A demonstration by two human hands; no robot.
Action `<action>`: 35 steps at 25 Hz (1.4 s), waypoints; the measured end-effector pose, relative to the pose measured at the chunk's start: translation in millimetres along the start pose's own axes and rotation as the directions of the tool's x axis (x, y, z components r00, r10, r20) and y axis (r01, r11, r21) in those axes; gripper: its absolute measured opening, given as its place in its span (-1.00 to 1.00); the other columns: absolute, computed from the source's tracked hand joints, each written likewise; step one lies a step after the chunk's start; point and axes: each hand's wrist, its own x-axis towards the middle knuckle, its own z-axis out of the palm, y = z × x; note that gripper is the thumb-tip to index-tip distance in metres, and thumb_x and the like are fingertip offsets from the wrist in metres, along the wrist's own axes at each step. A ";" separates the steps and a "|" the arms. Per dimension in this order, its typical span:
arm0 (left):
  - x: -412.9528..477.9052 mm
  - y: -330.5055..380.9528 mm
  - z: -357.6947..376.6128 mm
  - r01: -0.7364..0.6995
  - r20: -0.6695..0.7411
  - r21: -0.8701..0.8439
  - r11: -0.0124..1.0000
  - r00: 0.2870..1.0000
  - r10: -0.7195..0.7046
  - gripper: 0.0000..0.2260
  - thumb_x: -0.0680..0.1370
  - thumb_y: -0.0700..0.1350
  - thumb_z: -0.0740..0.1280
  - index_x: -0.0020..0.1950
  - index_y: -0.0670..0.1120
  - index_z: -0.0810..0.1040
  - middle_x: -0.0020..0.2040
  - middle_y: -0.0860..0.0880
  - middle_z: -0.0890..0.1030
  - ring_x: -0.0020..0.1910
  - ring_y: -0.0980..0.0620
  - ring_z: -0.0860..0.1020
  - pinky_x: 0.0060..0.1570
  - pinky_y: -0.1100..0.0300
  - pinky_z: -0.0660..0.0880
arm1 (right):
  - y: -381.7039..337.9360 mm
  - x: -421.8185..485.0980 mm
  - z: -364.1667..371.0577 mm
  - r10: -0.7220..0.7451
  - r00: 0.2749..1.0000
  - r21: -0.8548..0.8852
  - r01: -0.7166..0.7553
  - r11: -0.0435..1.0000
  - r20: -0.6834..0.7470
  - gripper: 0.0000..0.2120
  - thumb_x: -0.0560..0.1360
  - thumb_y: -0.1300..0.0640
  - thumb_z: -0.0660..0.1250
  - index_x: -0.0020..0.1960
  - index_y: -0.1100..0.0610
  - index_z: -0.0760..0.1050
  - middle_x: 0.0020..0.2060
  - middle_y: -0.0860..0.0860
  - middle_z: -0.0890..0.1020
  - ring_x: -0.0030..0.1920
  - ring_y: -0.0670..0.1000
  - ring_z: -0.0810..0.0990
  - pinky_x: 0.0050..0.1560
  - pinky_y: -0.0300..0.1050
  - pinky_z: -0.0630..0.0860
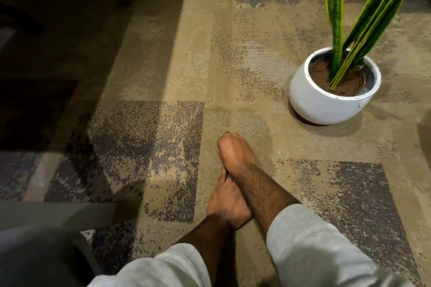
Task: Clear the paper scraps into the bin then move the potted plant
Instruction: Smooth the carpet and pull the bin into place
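Right grip [235, 151] fisted over left grip [227, 202], contents hidden; potted plant [333, 91] well apart on carpet [163, 65]

Overall: dim, warm indoor light.
Source: falls from about 1 o'clock; the mottled beige-and-purple carpet [233, 53] is brightest mid-frame.
Shadows: deep darkness from 9 to 11 o'clock; the round white ceramic plant pot [326, 102] casts a soft shadow toward 6 o'clock.
Blur: pale grey sleeves [314, 247] at 6 o'clock are soft.
Distortion: wide-angle bending at the edges.
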 end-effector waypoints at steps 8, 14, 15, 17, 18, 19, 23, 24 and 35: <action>3.5 -1.7 7.2 0.080 0.001 -0.099 0.992 0.997 -0.080 -0.32 0.63 0.25 -0.01 0.67 -0.05 0.00 0.69 -0.08 -0.04 0.66 -0.06 -0.16 0.60 -0.07 -0.15 | 52.3 -10.0 -54.1 0.054 0.994 -0.118 -0.042 0.992 0.098 -0.90 0.52 0.18 0.35 0.01 0.16 0.59 -0.03 0.12 0.65 0.04 0.17 0.61 0.15 0.04 0.45; 2.6 1.1 5.9 0.081 0.023 -0.073 0.994 0.997 -0.080 -0.30 0.64 0.31 -0.11 0.66 0.00 -0.25 0.66 -0.02 -0.28 0.63 0.00 -0.33 0.61 -0.07 -0.17 | 146.3 -116.9 -70.6 0.374 0.925 0.074 -0.378 0.923 0.070 -0.77 0.49 0.25 0.30 -0.30 0.01 0.45 -0.25 -0.01 0.58 -0.22 0.03 0.56 -0.08 -0.01 0.57; 2.0 1.5 6.8 0.080 0.026 -0.064 0.995 0.997 -0.079 -0.30 0.64 0.31 -0.12 0.66 0.00 -0.26 0.66 -0.02 -0.29 0.63 0.00 -0.33 0.61 -0.08 -0.16 | 152.8 -136.8 -69.4 0.424 0.903 0.110 -0.430 0.896 0.071 -0.77 0.51 0.24 0.31 -0.29 0.02 0.46 -0.25 -0.01 0.58 -0.23 0.00 0.57 -0.11 -0.03 0.57; -0.6 0.0 7.7 0.076 0.024 -0.056 0.996 0.997 -0.074 -0.30 0.64 0.31 -0.13 0.66 -0.02 -0.26 0.66 -0.03 -0.29 0.63 -0.01 -0.33 0.61 -0.09 -0.13 | 163.5 -166.6 -69.7 0.515 0.854 0.210 -0.518 0.829 0.072 -0.80 0.51 0.20 0.34 -0.27 0.04 0.46 -0.24 -0.04 0.60 -0.22 -0.02 0.58 -0.16 -0.11 0.50; -0.7 -1.0 8.3 0.075 0.025 -0.056 0.996 0.997 -0.074 -0.30 0.65 0.31 -0.14 0.65 -0.02 -0.27 0.66 -0.04 -0.30 0.63 -0.02 -0.33 0.62 -0.09 -0.13 | 168.5 -173.1 -74.3 0.554 0.831 0.254 -0.549 0.796 0.059 -0.82 0.50 0.17 0.35 -0.26 0.04 0.46 -0.24 -0.05 0.61 -0.22 -0.01 0.58 -0.19 -0.14 0.45; 0.9 0.2 9.1 0.082 0.025 -0.057 0.995 0.996 -0.080 -0.30 0.64 0.31 -0.15 0.65 -0.02 -0.29 0.65 -0.05 -0.31 0.63 -0.02 -0.34 0.62 -0.09 -0.14 | 173.0 -173.6 -83.0 0.583 0.812 0.288 -0.564 0.774 0.020 -0.84 0.49 0.15 0.36 -0.25 0.04 0.46 -0.23 -0.05 0.61 -0.22 -0.01 0.57 -0.20 -0.15 0.41; 20.2 32.5 12.4 0.055 0.017 -0.117 0.992 0.998 -0.053 -0.28 0.64 0.34 -0.18 0.64 -0.05 -0.31 0.63 -0.09 -0.36 0.62 -0.06 -0.37 0.61 -0.07 -0.22 | 186.3 -157.7 -165.1 0.629 0.716 0.391 -0.508 0.767 -0.304 -0.88 0.48 0.14 0.34 -0.23 0.10 0.50 -0.30 -0.01 0.57 -0.29 0.04 0.54 -0.29 -0.10 0.41; 25.1 41.1 14.9 0.038 0.011 -0.120 0.992 0.999 -0.037 -0.29 0.64 0.34 -0.17 0.64 -0.04 -0.31 0.63 -0.09 -0.36 0.61 -0.06 -0.37 0.60 -0.07 -0.23 | 192.1 -159.4 -194.1 0.627 0.680 0.414 -0.480 0.773 -0.380 -0.88 0.47 0.14 0.35 -0.24 0.12 0.51 -0.34 -0.04 0.55 -0.32 0.00 0.53 -0.30 -0.10 0.41; 44.2 64.4 30.9 -0.101 -0.023 -0.092 0.991 0.995 0.099 -0.26 0.59 0.37 -0.18 0.66 -0.02 -0.17 0.66 -0.05 -0.22 0.65 -0.04 -0.24 0.59 0.01 -0.23 | 364.4 -294.8 -346.9 0.842 0.241 0.398 -0.796 0.456 -0.483 -0.88 0.47 0.18 0.38 -0.16 0.20 0.66 -0.19 0.26 0.68 -0.07 0.20 0.68 -0.13 -0.08 0.47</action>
